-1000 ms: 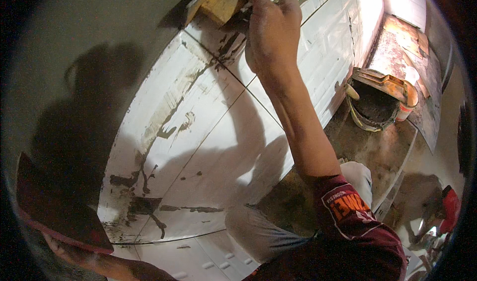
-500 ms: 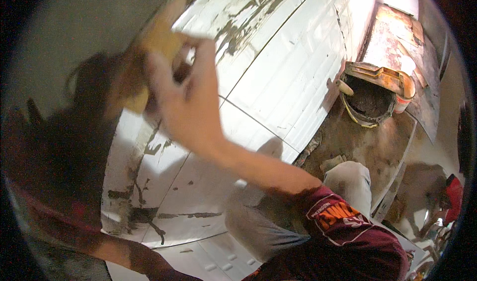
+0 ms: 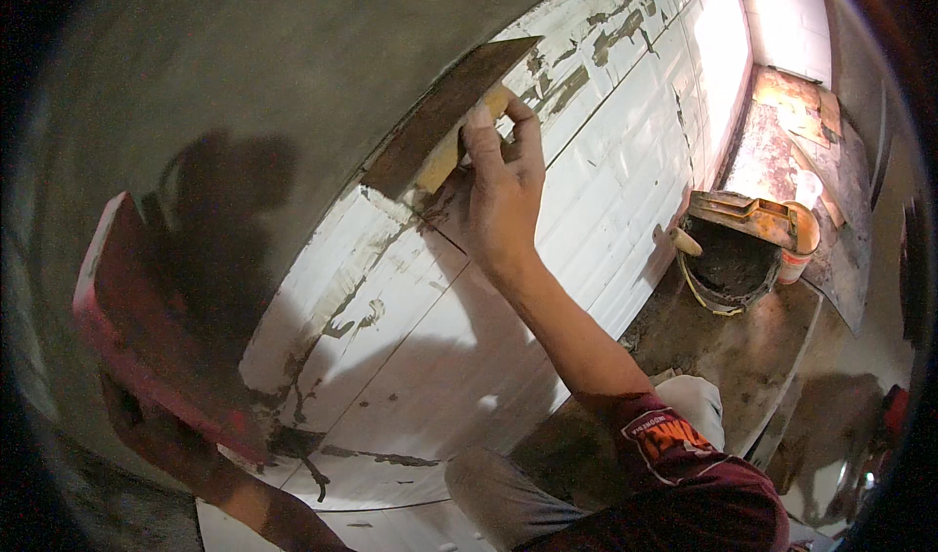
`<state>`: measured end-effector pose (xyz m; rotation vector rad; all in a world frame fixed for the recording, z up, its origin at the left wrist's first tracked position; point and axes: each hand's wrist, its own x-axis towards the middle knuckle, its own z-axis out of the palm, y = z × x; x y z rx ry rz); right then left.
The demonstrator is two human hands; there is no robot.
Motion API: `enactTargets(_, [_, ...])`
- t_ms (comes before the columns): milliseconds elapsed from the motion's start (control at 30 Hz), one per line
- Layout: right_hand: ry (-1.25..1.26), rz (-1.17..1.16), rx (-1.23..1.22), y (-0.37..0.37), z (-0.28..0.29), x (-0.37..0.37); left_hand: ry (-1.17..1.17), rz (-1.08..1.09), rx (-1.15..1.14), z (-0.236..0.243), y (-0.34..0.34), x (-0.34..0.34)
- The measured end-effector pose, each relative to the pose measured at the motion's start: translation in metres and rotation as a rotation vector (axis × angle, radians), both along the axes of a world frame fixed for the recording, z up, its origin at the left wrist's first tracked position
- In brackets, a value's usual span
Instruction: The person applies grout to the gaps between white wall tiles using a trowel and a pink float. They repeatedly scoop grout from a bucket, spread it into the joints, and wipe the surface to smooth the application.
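Note:
My right hand [image 3: 506,186] is closed on the yellow handle of a trowel [image 3: 449,112] with a flat, dark rectangular blade. The blade lies along the border between the grey plastered wall [image 3: 322,54] and the white tiles [image 3: 576,171]. Low on the left, my left hand [image 3: 156,435] grips a pinkish-red board [image 3: 161,357] from underneath, its fingers mostly in shadow. That board tilts close to the wall. Grey mortar smears streak the tiles near the border.
On the floor at right stands a black bucket [image 3: 728,264] of dark mortar, with a yellow-orange tool [image 3: 747,220] across its rim. A small white and orange pail [image 3: 801,244] is beside it. Boards [image 3: 831,181] lie behind. My bent knee [image 3: 498,488] is close to the tiles.
My right hand has moved the trowel to the right along the tile border, and its blade now shows clearly. At left the red board has come plainly into view.

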<state>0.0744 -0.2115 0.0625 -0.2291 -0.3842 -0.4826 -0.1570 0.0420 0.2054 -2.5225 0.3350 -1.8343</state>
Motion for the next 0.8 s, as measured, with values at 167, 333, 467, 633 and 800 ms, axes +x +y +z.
enactTargets(167, [0.035,-0.095,-0.085,-0.011,0.013,0.009,-0.013,0.006,-0.014,-0.006,0.005,-0.018])
enactTargets(333, [0.039,-0.058,-0.206,-0.003,0.018,-0.017,-0.015,0.028,0.013,-0.004,0.004,-0.026])
enactTargets(467, [-0.007,0.145,-0.103,0.037,0.019,-0.058,-0.016,0.045,0.03,-0.002,0.001,-0.019])
enactTargets(633, [0.059,0.105,-0.081,0.06,-0.003,-0.08,-0.001,-0.001,-0.021,-0.003,0.002,-0.009])
enactTargets(800, [-0.008,0.072,0.008,0.018,0.0,-0.031,-0.01,0.0,-0.066,-0.003,0.006,-0.019])
